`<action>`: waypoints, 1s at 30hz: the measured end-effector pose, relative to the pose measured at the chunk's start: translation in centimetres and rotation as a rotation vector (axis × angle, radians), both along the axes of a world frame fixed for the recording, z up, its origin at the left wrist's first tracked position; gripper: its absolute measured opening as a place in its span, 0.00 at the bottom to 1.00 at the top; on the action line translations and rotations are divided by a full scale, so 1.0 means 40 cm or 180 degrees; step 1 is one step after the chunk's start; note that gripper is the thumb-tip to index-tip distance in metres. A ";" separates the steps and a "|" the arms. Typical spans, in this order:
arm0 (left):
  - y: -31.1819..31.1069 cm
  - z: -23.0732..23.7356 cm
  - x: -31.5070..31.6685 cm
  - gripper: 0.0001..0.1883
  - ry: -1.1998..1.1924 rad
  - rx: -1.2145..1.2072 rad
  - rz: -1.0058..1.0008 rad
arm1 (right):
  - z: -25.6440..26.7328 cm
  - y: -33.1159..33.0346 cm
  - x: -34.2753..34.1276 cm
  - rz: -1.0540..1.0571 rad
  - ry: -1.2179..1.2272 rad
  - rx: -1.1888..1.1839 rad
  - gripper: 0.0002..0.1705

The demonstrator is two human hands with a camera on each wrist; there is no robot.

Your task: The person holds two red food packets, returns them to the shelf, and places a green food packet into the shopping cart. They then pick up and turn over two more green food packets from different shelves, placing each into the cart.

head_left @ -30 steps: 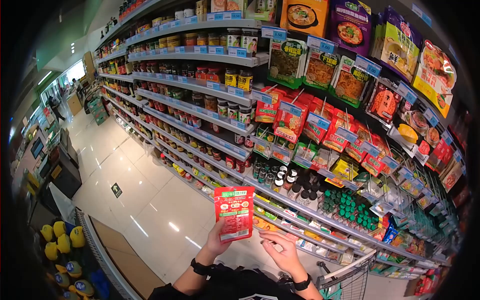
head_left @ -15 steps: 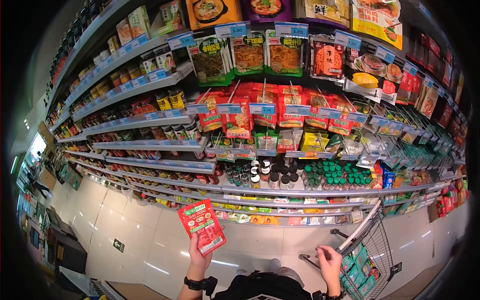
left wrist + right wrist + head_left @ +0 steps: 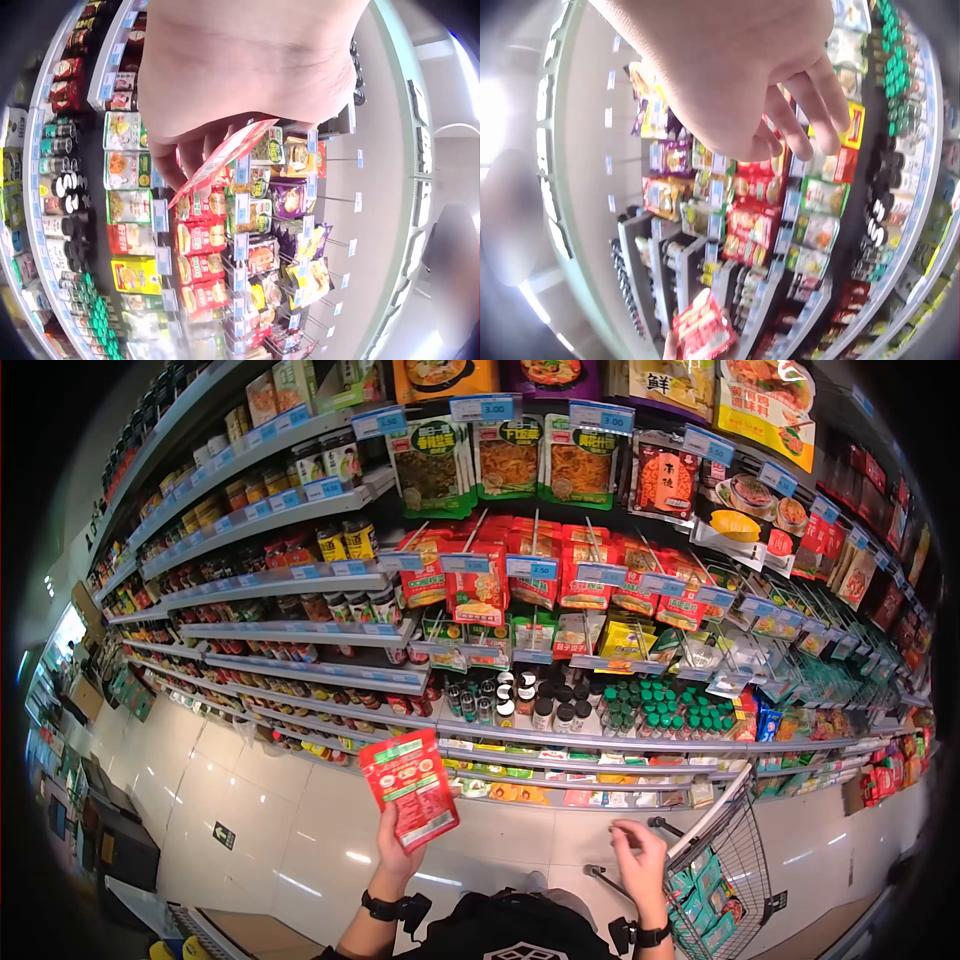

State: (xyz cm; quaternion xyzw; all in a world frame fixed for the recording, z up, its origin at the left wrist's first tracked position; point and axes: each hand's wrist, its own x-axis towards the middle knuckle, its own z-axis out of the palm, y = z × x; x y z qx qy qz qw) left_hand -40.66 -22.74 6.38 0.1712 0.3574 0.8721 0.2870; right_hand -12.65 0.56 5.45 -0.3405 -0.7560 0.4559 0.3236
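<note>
My left hand (image 3: 396, 852) holds a red seasoning packet (image 3: 408, 788) upright by its lower part, its printed side with a barcode facing me. In the left wrist view the fingers grip the packet (image 3: 225, 159), seen nearly edge-on. My right hand (image 3: 642, 863) is raised at the right, near the cart handle, with fingers loosely bent and nothing in them. The right wrist view shows those relaxed fingers (image 3: 810, 112) in front of the shelves, and the red packet (image 3: 702, 328) low in the frame.
A shopping cart (image 3: 745, 850) with green packets stands at my right. Ahead, red packets (image 3: 478, 590) hang from hooks, with green-capped bottles (image 3: 680, 705) below. Shelves of jars (image 3: 290, 555) run off to the left. Tiled floor (image 3: 300, 830) lies beneath.
The view has swung right toward the hanging packets. My right hand has moved away from the packet to beside the cart. My left hand still holds the packet, now tilted a little.
</note>
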 end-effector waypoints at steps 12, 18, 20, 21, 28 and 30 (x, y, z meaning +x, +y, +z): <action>0.096 0.027 0.119 0.22 -0.0292 -0.0592 -0.0913 | 0.047 -0.140 -0.288 0.1913 0.1034 -0.1570 0.16; 0.116 0.030 0.112 0.30 0.1192 -0.0785 0.0337 | 0.069 -0.149 -0.307 0.1857 0.1320 -0.2326 0.15; 0.097 0.055 0.115 0.35 0.1684 -0.1219 0.0604 | 0.045 -0.147 -0.310 0.1513 0.0950 -0.0888 0.14; 0.090 0.063 0.116 0.42 0.2171 -0.1652 0.0857 | 0.052 -0.150 -0.318 0.1525 0.0950 -0.0887 0.14; 0.071 -0.034 0.109 0.36 0.1136 -0.0559 -0.0495 | 0.100 -0.183 -0.349 0.1548 0.0840 0.1813 0.31; 0.056 -0.064 0.107 0.36 0.0583 -0.0451 -0.0728 | 0.133 -0.206 -0.350 0.1685 0.0674 0.2068 0.32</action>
